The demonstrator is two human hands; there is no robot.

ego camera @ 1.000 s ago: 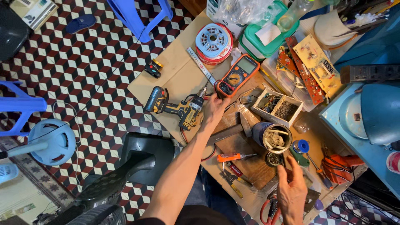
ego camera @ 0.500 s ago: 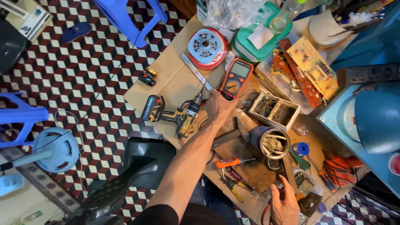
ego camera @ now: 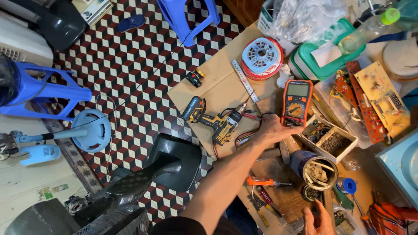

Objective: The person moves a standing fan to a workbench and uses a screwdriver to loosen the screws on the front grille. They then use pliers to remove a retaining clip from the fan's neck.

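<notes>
The left hand (ego camera: 273, 130) was stretched far across the cluttered desk (ego camera: 217, 87), its fingers laid on the near edge of an orange meter (ego camera: 296, 102) and on the red and black leads (ego camera: 250, 130) trailing from it; whether anything was truly gripped could not be told. The meter lay face up near the middle of the desk, just right of a yellow and black drill (ego camera: 215, 119) resting on its side. A metal ruler (ego camera: 244, 80) was seen beyond the drill, with a red and blue spool (ego camera: 261, 57) farther off. Right of the hand, a divided box of small parts (ego camera: 331, 139) was placed, and nearer, a blue can (ego camera: 314, 169) stuffed with bits. An orange-handled screwdriver (ego camera: 261, 182) lay near the forearm. The right hand (ego camera: 318, 219) was held low at the near edge, fingers spread and released, nothing grasped.
</notes>
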